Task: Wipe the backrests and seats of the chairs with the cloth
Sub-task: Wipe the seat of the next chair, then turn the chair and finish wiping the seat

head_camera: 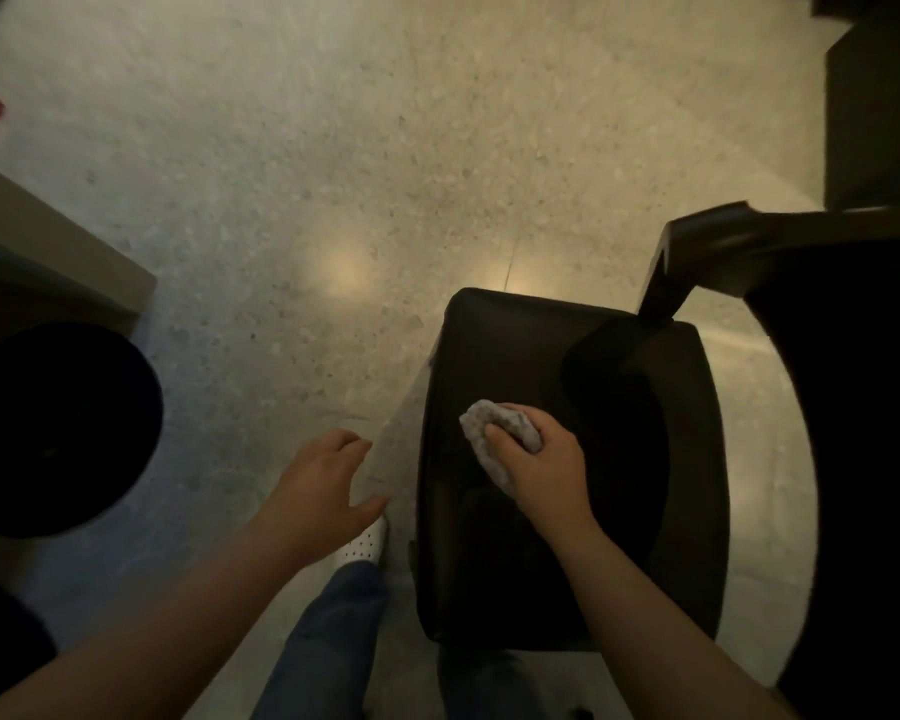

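Observation:
A dark padded chair seat (494, 356) lies below me at centre right, seen from above. My right hand (539, 465) grips a crumpled grey cloth (481, 428) and presses it onto the middle of the seat. My left hand (323, 480) hovers over the floor to the left of the seat, fingers loosely spread, holding nothing. The chair's dark frame (707, 246) rises at the seat's far right corner.
A large round dark tabletop (863, 433) curves along the right side. A second round dark seat (58, 428) sits at the left, beside a grey cabinet edge (63, 252). Speckled stone floor (307, 174) stretches ahead. My jeans and white shoe (362, 543) are below.

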Demonstrator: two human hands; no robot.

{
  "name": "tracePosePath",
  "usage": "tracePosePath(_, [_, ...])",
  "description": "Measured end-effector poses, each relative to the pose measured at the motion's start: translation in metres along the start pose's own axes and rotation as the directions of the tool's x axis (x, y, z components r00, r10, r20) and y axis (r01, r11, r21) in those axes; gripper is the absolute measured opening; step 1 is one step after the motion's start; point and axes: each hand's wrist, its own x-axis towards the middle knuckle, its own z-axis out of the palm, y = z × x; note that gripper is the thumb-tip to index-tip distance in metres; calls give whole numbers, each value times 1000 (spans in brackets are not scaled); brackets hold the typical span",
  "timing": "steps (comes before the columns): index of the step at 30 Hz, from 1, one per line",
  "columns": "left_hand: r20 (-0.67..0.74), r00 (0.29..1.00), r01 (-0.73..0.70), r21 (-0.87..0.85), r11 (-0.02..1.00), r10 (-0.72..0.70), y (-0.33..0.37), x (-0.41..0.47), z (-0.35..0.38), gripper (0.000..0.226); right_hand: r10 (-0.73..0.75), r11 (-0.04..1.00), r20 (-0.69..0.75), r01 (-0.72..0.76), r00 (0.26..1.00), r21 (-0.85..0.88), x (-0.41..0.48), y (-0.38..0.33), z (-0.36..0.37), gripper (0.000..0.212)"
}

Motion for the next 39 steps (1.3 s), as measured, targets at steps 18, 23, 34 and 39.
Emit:
tracePosePath(18, [-255, 960, -154, -130, 979, 117, 177, -71, -169, 63, -151, 977, -253, 184, 956, 111, -117, -167, -128, 29])
tracePosePath(23, [-308, 926, -268, -133, 954, 218, 193, -72, -200, 61, -173, 973, -332, 213, 927, 87, -128, -188, -136, 17])
tracePosePath(34, [-190, 907, -391, -54, 919, 375, 97, -68, -270, 60, -83, 988, -525, 140, 847, 70, -150, -210, -24, 26])
tracePosePath(39, [-123, 917, -384, -17, 923, 379, 53, -70, -292, 59, -42, 991, -551, 106, 833, 85, -159, -214, 20, 30])
